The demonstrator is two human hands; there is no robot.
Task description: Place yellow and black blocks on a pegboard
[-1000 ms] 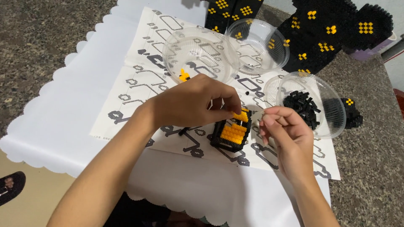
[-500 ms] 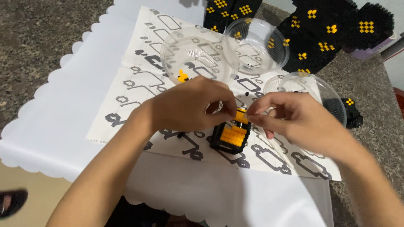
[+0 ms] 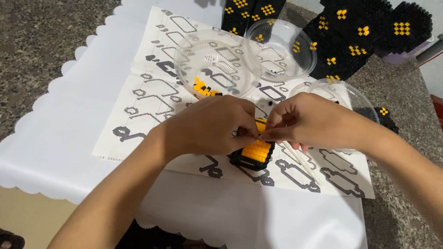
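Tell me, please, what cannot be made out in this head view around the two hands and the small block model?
- Small piece at the fingertips: hidden by the left hand and right hand, pinched together.
- Black and yellow block model: its upper part is covered by both hands.
- Rightmost clear bowl: its contents lie behind the right hand.
- Large black block figures: cut off by the top edge.
- Instruction sheet: its drawings are partly covered by bowls and hands.

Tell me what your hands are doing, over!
Left hand steadies small yellow-and-black block model. Right hand pinches at its top. Clear bowls close behind.
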